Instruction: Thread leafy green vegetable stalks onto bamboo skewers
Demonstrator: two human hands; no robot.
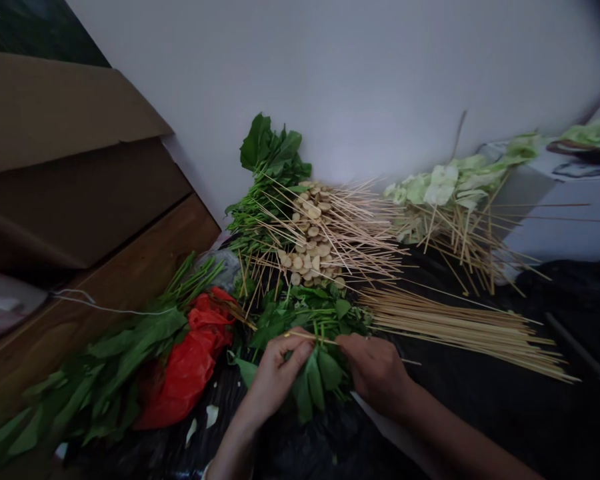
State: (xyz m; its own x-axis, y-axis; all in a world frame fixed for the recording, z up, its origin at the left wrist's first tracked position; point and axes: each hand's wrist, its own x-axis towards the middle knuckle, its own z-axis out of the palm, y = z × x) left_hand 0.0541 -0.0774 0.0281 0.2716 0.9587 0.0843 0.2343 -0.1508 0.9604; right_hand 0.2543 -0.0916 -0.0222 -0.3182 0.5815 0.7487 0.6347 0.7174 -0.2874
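Between my two hands, a thin bamboo skewer (pixel 325 341) runs crosswise through the stems of some leafy greens (pixel 314 381), whose leaves hang down below it. My left hand (pixel 275 370) is closed, thumb and forefinger pinching the greens beside the skewer's left end. On the other side, my right hand (pixel 383 373) grips the skewer, its fingers curled round it and hiding its far end. Just beyond both hands lies a pile of loose leafy greens (pixel 305 313). To the right is a bundle of bare bamboo skewers (pixel 470 330).
Behind are skewered round pale slices (pixel 313 230), skewered green stems (pixel 260 207) and skewered pale cabbage leaves (pixel 443 187). More long greens (pixel 105 373) and a red plastic bag (pixel 193 367) lie left, near a cardboard box (pixel 65 113). Black plastic sheeting (pixel 470 407) covers the surface; a white wall (pixel 350 87) rises behind.
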